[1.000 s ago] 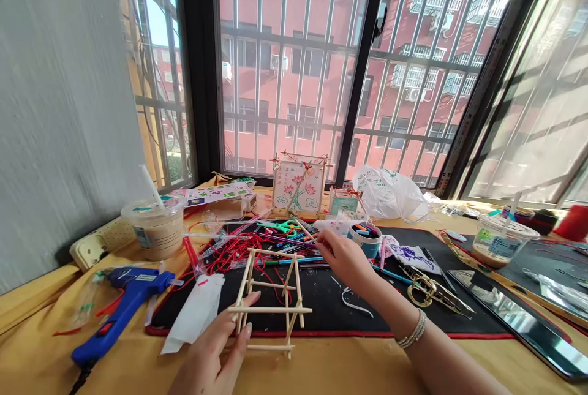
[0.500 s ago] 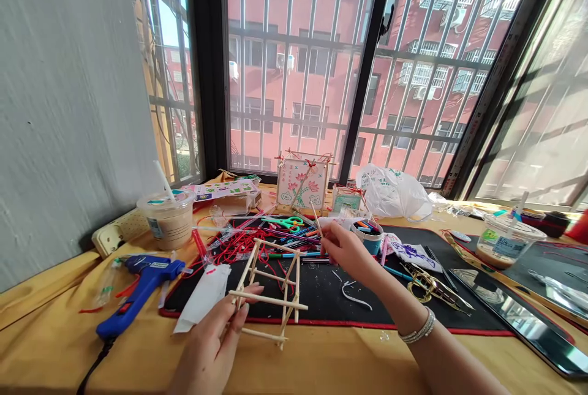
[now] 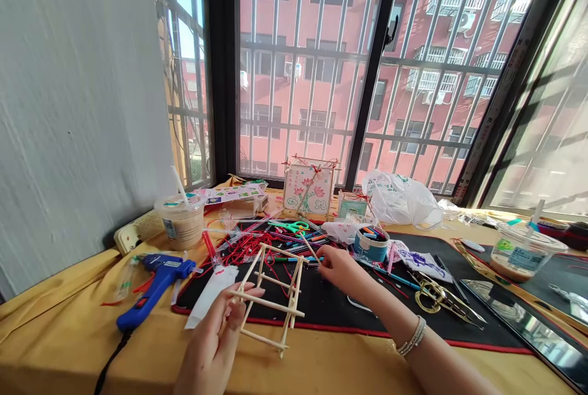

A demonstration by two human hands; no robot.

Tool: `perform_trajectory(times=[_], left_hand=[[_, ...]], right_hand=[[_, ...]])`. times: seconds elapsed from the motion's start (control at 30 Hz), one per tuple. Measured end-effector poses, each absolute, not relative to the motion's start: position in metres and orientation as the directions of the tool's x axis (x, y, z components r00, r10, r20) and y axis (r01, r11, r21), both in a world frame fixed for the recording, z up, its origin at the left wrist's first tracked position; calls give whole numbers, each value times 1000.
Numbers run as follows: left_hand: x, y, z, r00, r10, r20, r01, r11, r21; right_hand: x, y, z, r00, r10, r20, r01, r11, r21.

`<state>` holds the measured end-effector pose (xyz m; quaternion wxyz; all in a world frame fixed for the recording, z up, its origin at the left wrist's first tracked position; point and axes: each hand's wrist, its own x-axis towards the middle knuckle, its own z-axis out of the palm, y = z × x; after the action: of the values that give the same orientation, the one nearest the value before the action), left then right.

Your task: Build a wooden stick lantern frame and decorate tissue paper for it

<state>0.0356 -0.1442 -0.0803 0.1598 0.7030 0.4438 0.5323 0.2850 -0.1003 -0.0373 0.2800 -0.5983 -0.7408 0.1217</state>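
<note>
Wooden stick frame (image 3: 269,304) sits closed in the left grip (image 3: 209,340); the right grip (image 3: 337,267) narrowly pinches a loose stick (image 3: 310,248), which a slip could drop into the tangled red string (image 3: 243,249) beyond it.

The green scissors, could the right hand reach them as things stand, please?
Probably yes: the right hand is close to the green scissors, with only low pens and red string between.

The stick frame (image 3: 271,303) is showing a pale wood colour, while the mat (image 3: 331,303) is looking black with a red border. The glue gun (image 3: 158,282) is shining blue, the tangled thread (image 3: 241,249) is making red lines, and the card (image 3: 307,190) is carrying pink flowers with green stems.
</note>
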Motion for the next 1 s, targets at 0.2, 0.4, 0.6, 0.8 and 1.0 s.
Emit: perform_trajectory(times=[0.2, 0.4, 0.6, 0.8, 1.0], left_hand=[[39, -143, -79, 69, 783, 618, 425, -584, 692], [36, -143, -75, 54, 818, 573, 347, -553, 757], [45, -147, -59, 150, 825, 545, 245, -565, 788], [73, -152, -32, 266, 811, 521, 253, -580, 774], [98, -142, -44, 151, 829, 539, 449, -543, 709]], right_hand=[[292, -91, -42, -54, 928, 368, 845, 239, -478], [304, -83, -46, -6, 893, 450, 852, 240, -465], [310, -76, -52, 8, 873, 487, 841, 257, -476], [308, -61, -60, 19, 860, 511, 743, 330, -582], [305, -68, -51, 18, 886, 463, 549, 378, -745]])
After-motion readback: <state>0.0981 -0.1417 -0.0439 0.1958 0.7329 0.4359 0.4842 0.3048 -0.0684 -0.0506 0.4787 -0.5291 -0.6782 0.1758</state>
